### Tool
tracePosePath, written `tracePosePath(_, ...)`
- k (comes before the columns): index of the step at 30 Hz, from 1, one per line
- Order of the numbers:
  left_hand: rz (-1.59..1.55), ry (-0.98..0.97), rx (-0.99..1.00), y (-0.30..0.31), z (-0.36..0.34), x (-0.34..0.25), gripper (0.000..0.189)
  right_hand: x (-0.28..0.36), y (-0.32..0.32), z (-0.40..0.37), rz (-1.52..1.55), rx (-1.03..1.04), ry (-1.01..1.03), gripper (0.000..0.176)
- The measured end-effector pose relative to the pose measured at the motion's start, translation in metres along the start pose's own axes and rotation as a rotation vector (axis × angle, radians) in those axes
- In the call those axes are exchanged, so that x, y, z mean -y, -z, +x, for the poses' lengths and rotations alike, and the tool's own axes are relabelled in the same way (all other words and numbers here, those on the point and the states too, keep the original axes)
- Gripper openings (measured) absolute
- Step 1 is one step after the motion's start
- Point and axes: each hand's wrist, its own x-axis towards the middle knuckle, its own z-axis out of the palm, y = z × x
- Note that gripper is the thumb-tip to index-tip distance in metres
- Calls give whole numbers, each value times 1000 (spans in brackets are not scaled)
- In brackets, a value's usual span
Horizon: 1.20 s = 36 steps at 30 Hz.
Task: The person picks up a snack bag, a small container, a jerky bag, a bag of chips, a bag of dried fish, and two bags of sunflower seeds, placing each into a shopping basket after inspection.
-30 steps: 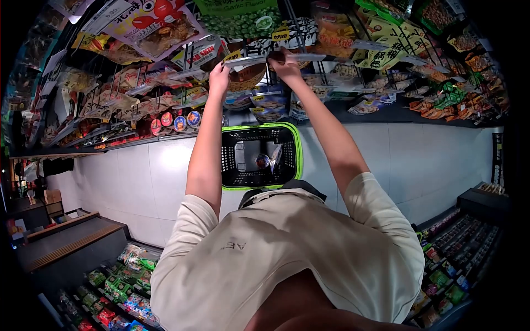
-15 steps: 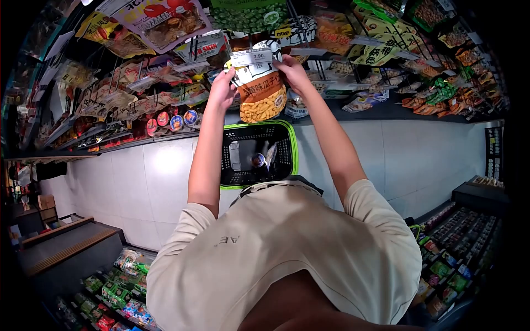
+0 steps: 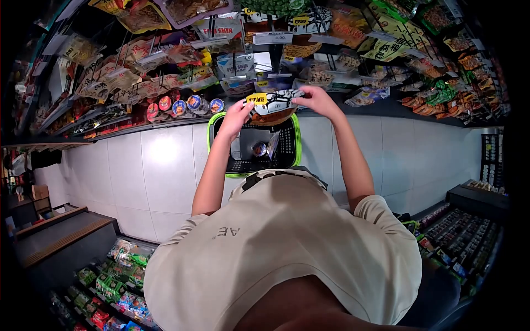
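Both hands grip the top edge of a snack bag [image 3: 274, 106] with black, white, yellow and orange-brown print. My left hand [image 3: 236, 119] pinches its left corner, and my right hand [image 3: 319, 101] pinches the right one. The bag is tilted, so its front looks foreshortened. It hangs just over the far part of a black shopping basket [image 3: 298, 144] with a bright green rim. Inside the basket are a small round tub [image 3: 259, 148] and a thin packet [image 3: 273, 144] standing on edge.
Ahead, a shelf rack carries hanging snack bags [image 3: 234, 65] and price tags [image 3: 273, 38], with several round tubs [image 3: 179, 107] at its lower left. Pale floor tiles [image 3: 165, 160] lie below. Behind me are more shelves with green packets [image 3: 110, 285].
The bag has come down and toward me, away from the price tag on the rack, and its front has tipped from facing me to foreshortened. Both hands moved with it.
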Motion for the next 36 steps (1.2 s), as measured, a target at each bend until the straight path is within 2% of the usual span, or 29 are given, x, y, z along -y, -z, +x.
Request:
tracePosePath(1,103,34,2,6,-6,10,16,0,-9,-9,-93,-9,-68,22)
tracePosePath(2,193,79,17,13,-11,19,18,-7,-20,-16,-182,-55,-31,21)
tracePosePath(5,542,-170,21,23,-21,49,23,-35,-54,-31,-289,-82,50,17)
tracePosePath(6,656,-217,-12,27,-22,61,22,-46,-66,-31,-315,-108,77,16)
tracePosePath(7,756,-178,-18,27,-27,61,20,-55,-79,-34,-329,-143,66,16)
tracePosePath(8,828,-279,-44,30,-29,73,19,-64,-91,-37,-373,-183,92,17)
tracePosePath(10,938,-211,-45,33,-32,90,16,-70,-112,-42,-396,-180,-20,18)
tracePosePath(12,996,-163,-23,37,-33,110,16,-90,-130,-45,-422,-170,-41,17)
tracePosePath(18,1060,-96,-24,53,-27,174,17,-147,-179,-49,-453,-155,-51,14)
tracePosePath(21,1005,-163,-184,62,-28,187,24,-169,-196,-43,-348,-174,-137,14)
tracePosePath(26,964,-47,-252,77,-50,205,27,-206,-228,-21,-384,-147,-283,15)
tracePosePath(28,950,26,-203,82,-62,217,24,-216,-236,-13,-411,-151,-416,15)
tracePosePath(30,925,107,-170,89,-75,232,21,-227,-239,-2,-414,-162,-358,15)
tracePosePath(32,877,173,-119,90,-90,234,20,-233,-242,4,-377,-213,-432,16)
tracePosePath(34,868,249,-79,94,-106,238,20,-240,-239,13,-394,-131,-457,19)
tracePosePath(36,854,276,-64,102,-123,246,20,-242,-239,19,-327,-211,-480,22)
